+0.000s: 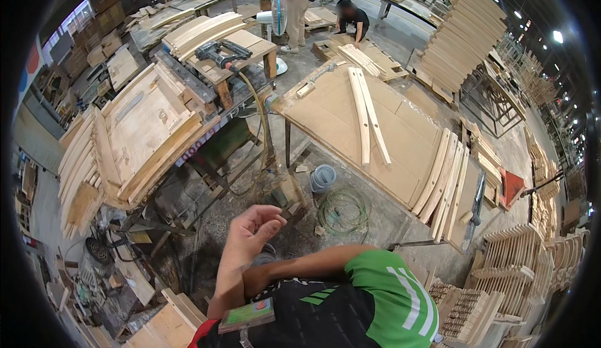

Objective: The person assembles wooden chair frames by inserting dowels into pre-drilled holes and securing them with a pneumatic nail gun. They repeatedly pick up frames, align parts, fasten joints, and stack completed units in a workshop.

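Note:
My left hand (pixel 253 228) is raised in front of my body, its fingers loosely bent and the thumb a little apart, with nothing seen in it. My right forearm (pixel 307 266) crosses to the left and meets my left forearm; the right hand is hidden there. Beyond my hands, to the right, two pale curved wooden slats (pixel 360 116) with small holes lie on a cardboard-covered table (pixel 313 116). More curved slats (pixel 441 179) lie side by side at its right end. On the left stands a bench with a wooden jig (pixel 147 122).
A nail gun (pixel 222 53) with a hose rests on a small wooden stand (pixel 247 44). On the floor are a grey bucket (pixel 323 177) and a coiled hose (pixel 344 210). Two people work farther off, near a fan (pixel 277 16). A tall slat stack (pixel 460 38) stands at the back right.

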